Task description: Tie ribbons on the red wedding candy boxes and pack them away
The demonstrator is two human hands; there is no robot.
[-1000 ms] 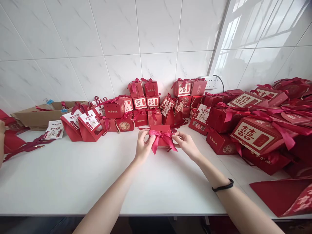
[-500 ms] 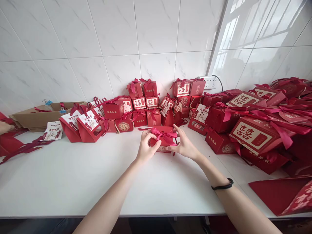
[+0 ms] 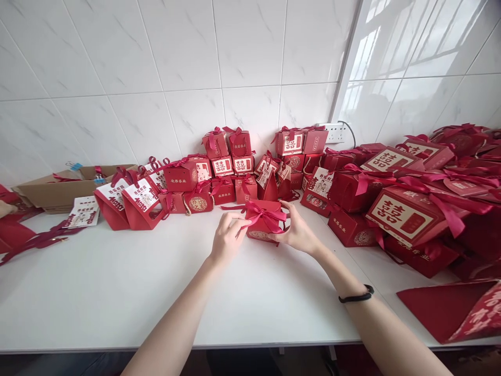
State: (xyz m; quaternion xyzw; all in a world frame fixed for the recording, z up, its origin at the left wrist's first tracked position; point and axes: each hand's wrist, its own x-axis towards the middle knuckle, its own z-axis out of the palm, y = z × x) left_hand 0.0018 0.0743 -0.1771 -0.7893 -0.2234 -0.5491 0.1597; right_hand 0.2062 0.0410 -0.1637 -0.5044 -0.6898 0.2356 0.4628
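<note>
A small red gift box (image 3: 261, 236) with a gold round print stands on the white table (image 3: 156, 292) in front of me. A crimson ribbon (image 3: 266, 214) is tied in a bow across its top. Left of the box, my left hand (image 3: 229, 236) pinches the ribbon's left loop between thumb and fingers. My right hand (image 3: 296, 230) is curved round the box's right side, fingers behind and thumb at the front, gripping it. Part of the box's right side is hidden by that hand.
Stacked red gift boxes (image 3: 223, 189) line the wall. A larger heap of ribboned boxes (image 3: 415, 214) fills the right. Two triangular bags with cards (image 3: 141, 203), a cardboard carton (image 3: 66, 190) and loose cards (image 3: 81, 211) lie left. Another person's hand (image 3: 6, 208) shows at the left edge.
My left hand has moved left, off the box's front, drawing the ribbon loop outward. My right hand has stayed on the box's right side.
</note>
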